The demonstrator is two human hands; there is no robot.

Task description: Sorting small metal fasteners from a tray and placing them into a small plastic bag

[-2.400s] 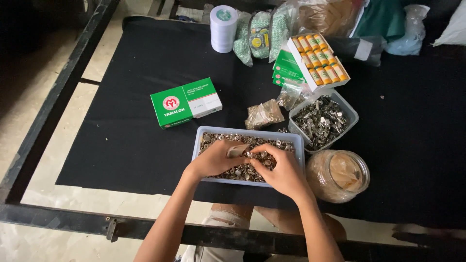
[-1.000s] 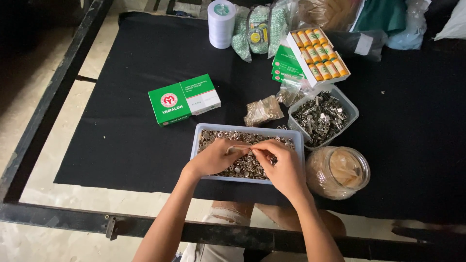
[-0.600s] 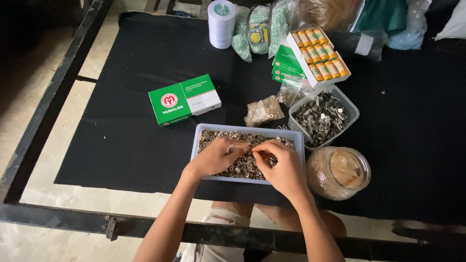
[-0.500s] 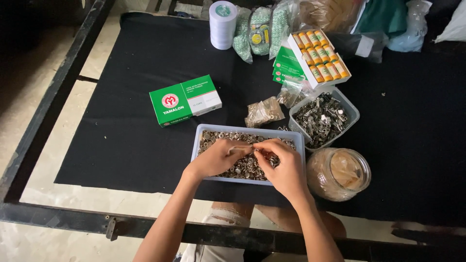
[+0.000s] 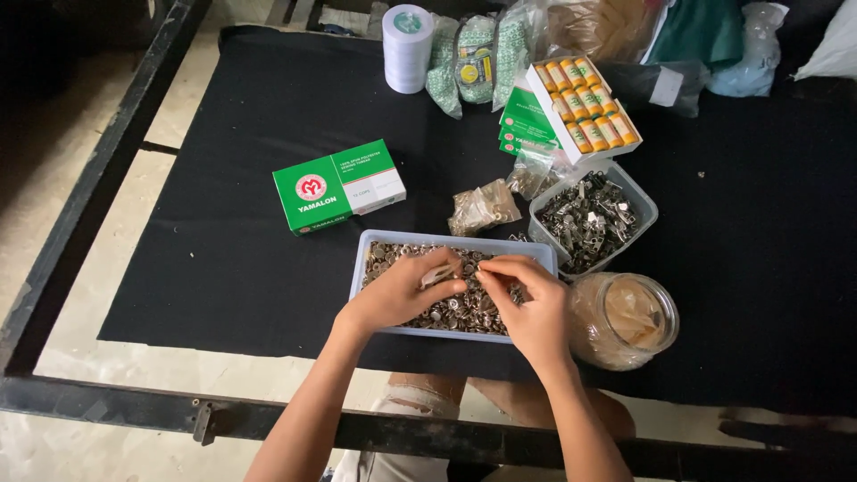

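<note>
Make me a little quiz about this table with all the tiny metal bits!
1. True or false: both hands are over the long tray of small metal pieces.
2. Which is nearest the right hand: A the glass jar, B the white tape roll, C the green box?
3. What colour is the cloth under everything?

Key:
1. True; the left hand is there too.
2. A
3. Black

Pale tray point(image 5: 368, 259) of small metal studs point(image 5: 460, 312), seemingly loose.

Tray point(image 5: 366, 254) between box point(image 5: 339, 186) and jar point(image 5: 622, 319).
</note>
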